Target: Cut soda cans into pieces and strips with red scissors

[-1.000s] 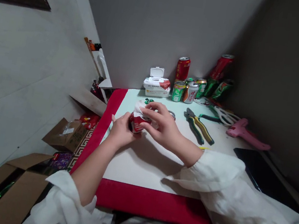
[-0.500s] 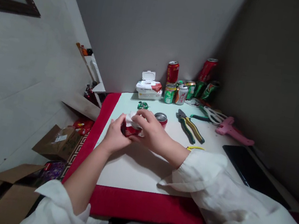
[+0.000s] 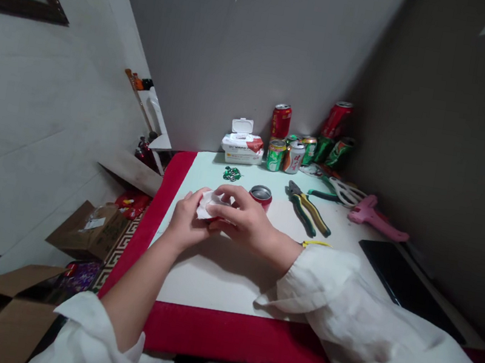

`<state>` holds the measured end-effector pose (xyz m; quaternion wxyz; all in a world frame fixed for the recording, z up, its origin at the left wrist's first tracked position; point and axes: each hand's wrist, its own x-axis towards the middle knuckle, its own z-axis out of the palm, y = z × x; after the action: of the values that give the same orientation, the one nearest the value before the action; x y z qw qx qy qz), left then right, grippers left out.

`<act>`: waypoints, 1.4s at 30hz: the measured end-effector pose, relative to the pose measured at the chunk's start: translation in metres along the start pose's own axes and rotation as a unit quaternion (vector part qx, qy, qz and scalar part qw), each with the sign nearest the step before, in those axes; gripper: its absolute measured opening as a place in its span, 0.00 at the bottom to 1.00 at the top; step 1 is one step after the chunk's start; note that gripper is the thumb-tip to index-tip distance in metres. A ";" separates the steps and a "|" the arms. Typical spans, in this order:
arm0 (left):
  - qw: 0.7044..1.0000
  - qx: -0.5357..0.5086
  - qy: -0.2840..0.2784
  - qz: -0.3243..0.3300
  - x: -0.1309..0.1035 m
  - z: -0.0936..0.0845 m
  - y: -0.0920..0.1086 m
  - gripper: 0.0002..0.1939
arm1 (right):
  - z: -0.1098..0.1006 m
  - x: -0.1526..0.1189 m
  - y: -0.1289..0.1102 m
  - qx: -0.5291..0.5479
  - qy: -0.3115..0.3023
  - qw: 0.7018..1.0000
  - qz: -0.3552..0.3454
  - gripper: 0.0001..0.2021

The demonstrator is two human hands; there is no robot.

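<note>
My left hand [image 3: 186, 220] is closed around a red can piece [image 3: 214, 220], most of which the fingers and a white wipe cover. With my right hand [image 3: 249, 218] I pinch the white wipe [image 3: 208, 204] and press it against that piece. Just behind my right hand stands a red can [image 3: 261, 197] with its top cut away. A small shiny green cluster [image 3: 232, 174] lies beyond my hands.
At the back are a wet-wipes pack [image 3: 242, 148] and several drink cans [image 3: 275, 155]. To the right lie green-and-yellow pliers [image 3: 307, 209], white-handled scissors [image 3: 346, 192], a pink glue gun [image 3: 375, 218] and a black tablet-like slab [image 3: 406, 281]. Cardboard boxes [image 3: 90, 228] stand at left.
The white wipe now covers more of the red can piece, and less red shows between my hands. My right hand has shifted slightly over it. The view has tilted a little.
</note>
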<state>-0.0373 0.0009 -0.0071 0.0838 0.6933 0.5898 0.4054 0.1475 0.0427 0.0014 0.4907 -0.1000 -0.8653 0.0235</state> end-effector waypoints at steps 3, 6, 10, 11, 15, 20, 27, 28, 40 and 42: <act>1.000 -0.015 -0.002 0.016 -0.001 -0.002 -0.001 0.31 | 0.005 -0.002 0.003 0.021 0.039 0.999 -0.024 0.09; 1.000 0.003 -0.010 0.019 0.000 -0.005 -0.001 0.30 | 0.007 -0.001 0.001 0.028 0.059 0.998 -0.020 0.10; 0.998 0.060 -0.011 0.012 0.001 -0.011 0.007 0.29 | 0.006 0.000 0.000 0.045 0.076 0.996 -0.026 0.06; 0.998 0.065 -0.011 0.011 0.001 -0.012 0.010 0.28 | 0.006 0.000 0.000 0.047 0.076 0.996 -0.028 0.05; 0.997 0.073 -0.007 0.009 0.001 -0.013 0.017 0.24 | -0.001 0.000 0.007 0.045 0.051 0.997 -0.032 0.04; 0.997 0.081 0.009 0.010 0.000 -0.011 0.022 0.23 | -0.016 0.001 0.019 0.048 0.008 0.998 -0.038 0.09; 0.996 0.092 0.003 0.004 0.000 -0.010 0.023 0.24 | -0.017 0.008 0.022 0.077 0.069 0.979 0.178 0.10; 0.996 0.091 0.002 0.008 0.000 -0.009 0.022 0.24 | -0.017 0.010 0.019 0.091 0.089 0.969 0.212 0.10; 0.997 0.075 0.027 0.011 -0.003 -0.005 0.019 0.25 | -0.019 0.013 0.004 -0.022 -0.050 0.998 0.015 0.20; 0.998 0.058 0.036 0.005 -0.003 -0.006 0.019 0.27 | -0.020 0.014 0.001 -0.084 -0.069 0.993 0.041 0.19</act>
<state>-0.0269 -0.0093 0.0073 0.0203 0.6849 0.6115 0.3958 0.1578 0.0453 0.0229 0.4178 -0.1744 -0.8913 -0.0227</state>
